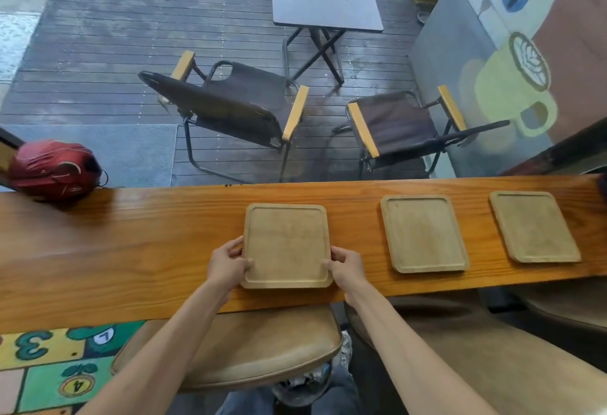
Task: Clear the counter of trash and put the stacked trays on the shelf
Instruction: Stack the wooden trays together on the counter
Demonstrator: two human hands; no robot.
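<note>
1. The fingers (244, 263) of the left hand (226, 266) were clamped on the left rim of a square, pale wooden tray with rounded corners (287, 247), thumb on top and the rest curled at the edge.
2. The fingers of the right hand (348, 266) were clamped in the same way on the tray's right rim, near its closer corner.
3. That tray lay flat, or very nearly so, on the long, varnished orange-brown wooden bench (131, 243), close to its near edge; whether it had left the surface could not be told.
4. Two more trays of the same kind lay apart on the bench to the right: a middle tray (423, 234), then a far-right tray (533, 227). None were stacked yet.
5. No trash showed on the bench; only a red helmet (52, 169) sat at its far left end.
6. The step in hand looked like gathering the trays into one stack.
7. The next move probably called for lifting the held tray level, carrying it right and lowering it squarely onto the middle tray so the rims nested.
8. No shelf was in view.
</note>
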